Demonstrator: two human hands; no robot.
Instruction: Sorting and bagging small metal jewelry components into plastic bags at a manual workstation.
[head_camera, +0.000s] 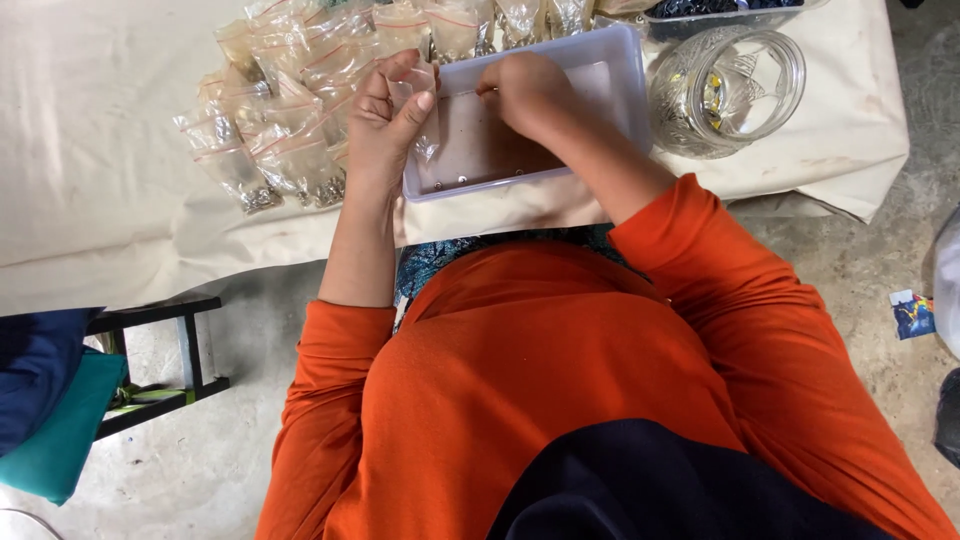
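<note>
i see my left hand (385, 125) pinching a small clear plastic zip bag (420, 110); my right hand (525, 90) curls over the shallow white plastic tray (620, 75), nearly emptied; many filled bags (290, 120) lie beside it.

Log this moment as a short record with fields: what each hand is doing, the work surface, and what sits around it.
left hand: left hand holds up a small clear plastic zip bag
right hand: right hand reaches into the shallow white plastic tray; grip hidden
tray contents: a few tiny metal pieces along its near edge
left of tray: pile of filled clear bags
right of tray: patterned clear glass jar
surface: table with cream cloth
</note>
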